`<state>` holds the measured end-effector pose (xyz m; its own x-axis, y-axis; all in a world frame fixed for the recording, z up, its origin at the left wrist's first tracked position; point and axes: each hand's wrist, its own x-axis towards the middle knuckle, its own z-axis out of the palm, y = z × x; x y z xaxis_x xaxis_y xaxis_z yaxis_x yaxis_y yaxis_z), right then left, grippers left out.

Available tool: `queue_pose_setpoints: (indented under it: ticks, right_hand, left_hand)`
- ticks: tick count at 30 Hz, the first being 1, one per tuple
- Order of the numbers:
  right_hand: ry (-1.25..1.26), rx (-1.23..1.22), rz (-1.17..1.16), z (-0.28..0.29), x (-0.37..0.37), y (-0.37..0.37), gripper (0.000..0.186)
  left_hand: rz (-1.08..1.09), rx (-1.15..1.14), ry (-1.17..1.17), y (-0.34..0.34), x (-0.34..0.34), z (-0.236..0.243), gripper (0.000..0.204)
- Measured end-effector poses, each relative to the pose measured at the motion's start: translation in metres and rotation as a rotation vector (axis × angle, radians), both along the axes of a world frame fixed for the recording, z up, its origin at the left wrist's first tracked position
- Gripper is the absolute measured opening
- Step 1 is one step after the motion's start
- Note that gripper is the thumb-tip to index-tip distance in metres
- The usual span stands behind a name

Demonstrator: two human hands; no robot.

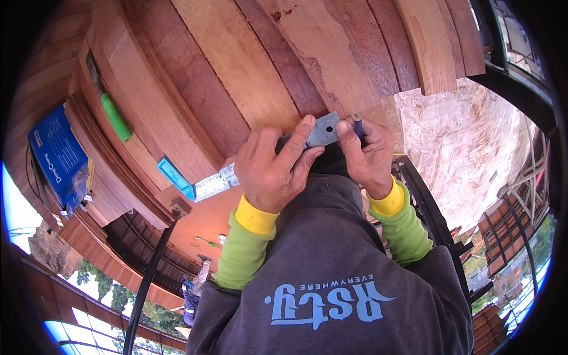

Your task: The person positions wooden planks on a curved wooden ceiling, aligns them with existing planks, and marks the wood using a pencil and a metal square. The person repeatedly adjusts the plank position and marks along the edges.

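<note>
With the clock centred on the small grey metal plate (320, 135), the wearer's dark shirt (355, 248) fills 6 o'clock, nearest the camera; the left hand (269, 168) comes in from 8 o'clock, its thumb and index finger pinching the plate at its near end; the right hand (374, 155) comes from 4 o'clock, its fingers closed around a blue pencil (358, 128), tip toward 12, while its thumb appears to touch the plate's right end; the plate, with one round dark hole, sits between the hands, just beside the ends of the wooden boards (234, 56); whether it touches them I cannot tell.

The step in hand looks like steadying and lining up the plate, the pencil at the ready; a next move would call for a firm left pinch and a free pencil tip.

Farther out, a teal tool (176, 178) lies near half past 8; a green-handled tool (115, 116) lies at 9 o'clock, and a blue box (58, 154) beyond it; farthest off, partly hidden, another person (192, 296) is at 7 o'clock, well below.
</note>
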<state>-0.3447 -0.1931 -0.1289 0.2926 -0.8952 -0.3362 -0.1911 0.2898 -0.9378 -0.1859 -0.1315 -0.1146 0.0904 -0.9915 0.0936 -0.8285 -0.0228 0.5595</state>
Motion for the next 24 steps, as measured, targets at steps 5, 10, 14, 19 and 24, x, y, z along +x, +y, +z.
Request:
queue_pose_setpoints:
  ticks: [5, 10, 14, 19, 24]
  right_hand:
    - [0.110, -0.049, -0.015, 0.004, -0.014, -0.003, 0.021]
    - [0.042, -0.555, -0.117, 0.012, -0.038, -0.023, 0.042]
    - [0.059, -0.440, -0.029, 0.037, -0.046, -0.027, 0.055]
    - [-0.007, -0.372, 0.012, 0.032, -0.036, -0.029, 0.034]
    - [0.015, -0.398, 0.188, 0.020, -0.033, -0.039, 0.016]
  left_hand:
    - [0.001, 0.013, -0.012, -0.001, 0.000, 0.003, 0.054]
    - [-0.020, 0.009, -0.027, -0.003, 0.002, 0.004, 0.053]
    - [0.009, 0.017, -0.017, -0.002, 0.002, 0.004, 0.053]
    - [-0.006, 0.009, -0.007, -0.003, 0.002, 0.004, 0.052]
    - [0.001, 0.009, 0.000, -0.003, 0.002, 0.004, 0.053]
